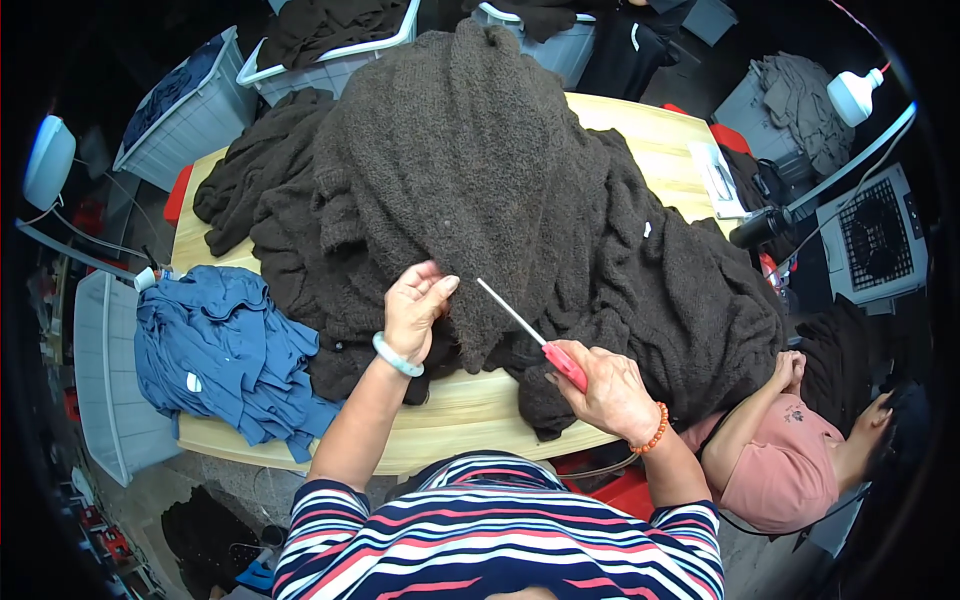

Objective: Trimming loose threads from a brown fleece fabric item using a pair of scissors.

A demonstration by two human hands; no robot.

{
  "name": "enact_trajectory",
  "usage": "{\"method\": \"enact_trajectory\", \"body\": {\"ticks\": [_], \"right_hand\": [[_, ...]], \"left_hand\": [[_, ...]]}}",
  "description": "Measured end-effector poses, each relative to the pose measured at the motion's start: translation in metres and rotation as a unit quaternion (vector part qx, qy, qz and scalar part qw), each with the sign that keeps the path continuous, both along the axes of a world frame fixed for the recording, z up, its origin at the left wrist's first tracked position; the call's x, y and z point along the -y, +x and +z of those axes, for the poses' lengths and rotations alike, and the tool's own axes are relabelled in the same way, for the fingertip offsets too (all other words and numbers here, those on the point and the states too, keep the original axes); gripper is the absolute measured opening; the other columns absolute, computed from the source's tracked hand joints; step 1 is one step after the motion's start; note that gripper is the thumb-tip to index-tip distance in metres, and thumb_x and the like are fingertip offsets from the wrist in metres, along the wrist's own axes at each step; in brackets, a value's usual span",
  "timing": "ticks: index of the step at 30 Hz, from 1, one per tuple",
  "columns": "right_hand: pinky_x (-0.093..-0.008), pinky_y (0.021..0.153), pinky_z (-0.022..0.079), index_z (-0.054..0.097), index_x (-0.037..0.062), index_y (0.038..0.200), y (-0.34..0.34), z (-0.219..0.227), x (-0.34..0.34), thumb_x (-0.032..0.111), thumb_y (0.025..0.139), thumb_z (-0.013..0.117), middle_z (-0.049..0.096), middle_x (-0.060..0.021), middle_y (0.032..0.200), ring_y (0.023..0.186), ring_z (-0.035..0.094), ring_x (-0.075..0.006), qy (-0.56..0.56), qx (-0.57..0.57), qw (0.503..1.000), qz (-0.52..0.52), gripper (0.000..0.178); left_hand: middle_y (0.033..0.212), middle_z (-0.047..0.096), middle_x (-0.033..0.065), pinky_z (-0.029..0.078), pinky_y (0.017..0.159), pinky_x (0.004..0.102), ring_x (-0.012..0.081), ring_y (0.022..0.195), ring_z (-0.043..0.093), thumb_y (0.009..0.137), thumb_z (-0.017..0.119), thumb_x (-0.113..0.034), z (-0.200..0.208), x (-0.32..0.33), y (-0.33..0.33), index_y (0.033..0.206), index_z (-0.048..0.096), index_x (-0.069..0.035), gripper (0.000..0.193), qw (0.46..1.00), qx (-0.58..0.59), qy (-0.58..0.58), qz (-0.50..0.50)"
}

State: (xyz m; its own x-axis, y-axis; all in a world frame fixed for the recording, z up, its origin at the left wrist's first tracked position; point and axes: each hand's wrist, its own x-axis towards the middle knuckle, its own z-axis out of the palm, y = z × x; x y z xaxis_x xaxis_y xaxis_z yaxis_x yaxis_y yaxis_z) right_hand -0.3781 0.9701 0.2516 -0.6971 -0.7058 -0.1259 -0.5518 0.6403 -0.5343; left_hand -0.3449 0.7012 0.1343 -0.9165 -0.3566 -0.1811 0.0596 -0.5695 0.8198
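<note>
My right hand (606,396) is closed around the red handle of a slim tool (520,324) with a thin, straight metal shaft. I cannot make out its exact kind. The shaft points up and left, its tip just over the dark brown knitted garment (450,150) heaped on the table. My left hand (412,318) is at the near edge of that heap, a short way left of the tool's tip. Its thumb and fingers are drawn together in a pinch, and what is between them, if anything, is too small to see.
Blue garments (225,345) lie on the table's (455,420) left end. Lamps (852,96) stand at both sides, and a white tray (715,180) lies at the right. Bins (190,110) of clothes line the back. A person in pink (775,450) sits close on the right.
</note>
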Motion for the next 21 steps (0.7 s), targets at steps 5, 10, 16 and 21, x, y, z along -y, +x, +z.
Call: {"method": "enact_trajectory", "body": {"ticks": [5, 10, 16, 21], "right_hand": [[-0.0450, 0.066, 0.053, 0.060, 0.0094, 0.116, 0.011, -0.001, -0.005, 0.028, 0.089, 0.065, 0.066, -0.0182, 0.071, 0.070, 0.067, -0.0361, 0.060, 0.060, 0.994, 0.062, 0.033], [-0.0455, 0.066, 0.053, 0.061, 0.0107, 0.114, 0.001, 0.002, -0.004, 0.021, 0.086, 0.069, 0.064, -0.0163, 0.075, 0.071, 0.065, -0.0356, -0.020, 0.007, 1.000, 0.022, 0.030], [-0.0445, 0.068, 0.052, 0.061, 0.0108, 0.113, -0.013, 0.007, 0.010, 0.020, 0.085, 0.070, 0.063, -0.0162, 0.079, 0.072, 0.064, -0.0363, -0.056, -0.017, 0.998, 0.013, 0.031], [-0.0454, 0.068, 0.052, 0.061, 0.0088, 0.113, -0.023, 0.006, 0.025, 0.024, 0.088, 0.067, 0.066, -0.0179, 0.078, 0.074, 0.066, -0.0366, -0.033, -0.027, 0.999, 0.000, 0.030]], "left_hand": [[0.084, 0.064, -0.0025, 0.045, 0.064, 0.0152, 0.0004, 0.069, 0.054, 0.088, 0.068, 0.004, -0.033, -0.013, 0.001, 0.094, 0.065, -0.003, 0.009, 0.993, -0.019, -0.105, 0.053], [0.085, 0.062, -0.0038, 0.047, 0.069, 0.0172, 0.0021, 0.074, 0.056, 0.087, 0.070, 0.002, -0.017, 0.003, 0.006, 0.096, 0.063, -0.002, 0.012, 0.993, -0.018, -0.115, -0.013], [0.119, 0.065, 0.0077, 0.047, 0.094, 0.0277, 0.0124, 0.107, 0.060, 0.093, 0.066, -0.009, 0.032, 0.011, -0.042, 0.119, 0.059, 0.001, 0.029, 0.996, -0.090, 0.024, -0.013], [0.102, 0.070, 0.0042, 0.048, 0.085, 0.0243, 0.0094, 0.090, 0.063, 0.091, 0.067, -0.004, 0.014, 0.016, -0.059, 0.104, 0.069, 0.001, 0.014, 0.988, -0.095, -0.093, 0.073]]}}
